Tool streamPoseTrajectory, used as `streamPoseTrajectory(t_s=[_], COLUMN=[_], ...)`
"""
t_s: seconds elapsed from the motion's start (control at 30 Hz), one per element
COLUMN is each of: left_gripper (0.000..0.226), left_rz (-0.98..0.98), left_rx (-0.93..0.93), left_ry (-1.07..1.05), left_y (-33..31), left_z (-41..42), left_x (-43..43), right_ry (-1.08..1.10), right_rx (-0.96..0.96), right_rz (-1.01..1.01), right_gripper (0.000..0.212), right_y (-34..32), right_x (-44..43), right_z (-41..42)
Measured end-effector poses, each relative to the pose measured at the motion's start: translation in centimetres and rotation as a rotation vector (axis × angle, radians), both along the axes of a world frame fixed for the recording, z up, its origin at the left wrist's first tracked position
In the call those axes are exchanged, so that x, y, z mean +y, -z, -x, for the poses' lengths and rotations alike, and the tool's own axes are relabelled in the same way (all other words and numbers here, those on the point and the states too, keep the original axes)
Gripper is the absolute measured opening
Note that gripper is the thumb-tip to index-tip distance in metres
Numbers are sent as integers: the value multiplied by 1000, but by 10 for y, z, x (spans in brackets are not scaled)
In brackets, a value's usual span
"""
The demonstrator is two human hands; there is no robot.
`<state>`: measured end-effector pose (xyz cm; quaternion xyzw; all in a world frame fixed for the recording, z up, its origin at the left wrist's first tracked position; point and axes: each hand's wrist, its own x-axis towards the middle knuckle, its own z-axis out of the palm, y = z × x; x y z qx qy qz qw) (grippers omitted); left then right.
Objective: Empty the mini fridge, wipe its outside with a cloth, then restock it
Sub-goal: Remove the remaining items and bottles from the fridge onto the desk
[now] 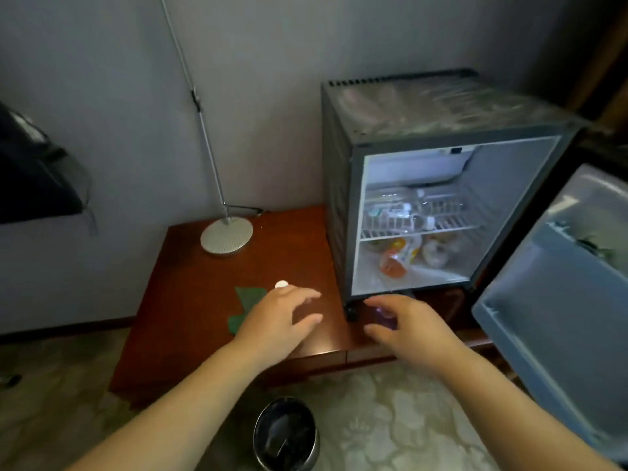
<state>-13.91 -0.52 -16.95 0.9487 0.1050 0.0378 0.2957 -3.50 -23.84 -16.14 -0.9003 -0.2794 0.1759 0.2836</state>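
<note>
Mini fridge: on the table, door swung wide to the right, still stocked.
Orange bottle: on its side under the wire shelf, long axis roughly back to front.
Left hand: spread, hovering, green cloth just beside it.
Right hand: fingers apart, loosely curved, nothing plainly held.
Reach: the bottle lies up and beyond the right hand, which looks the nearer.

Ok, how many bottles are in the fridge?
3 that I can tell: two clear ones lying on the wire shelf, rear bottle and front bottle, and an orange bottle below. The blurred items beside it may hide more.
</note>
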Motion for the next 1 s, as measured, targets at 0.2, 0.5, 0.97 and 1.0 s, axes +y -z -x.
streamPoseTrajectory(t_s=[0.2, 0.5, 0.97, 1.0], left_gripper=[41, 41, 38, 38], left_rz=[5, 20, 36, 7], left_rx=[-47, -166, -350, -361], left_ry=[62, 179, 891, 943], left_y=[-14, -31, -70, -72], left_z=[-33, -94, -278, -288], left_x=[-36, -90, -247, -258], right_ry=[105, 208, 714, 756], right_rx=[-27, -157, -401, -402], right_rz=[-41, -3, 185, 197], right_gripper=[51, 49, 42, 43], right_y=[-18, -44, -98, -99], right_x=[-46, -111, -222, -227], right_z=[-19, -52, -51, -50])
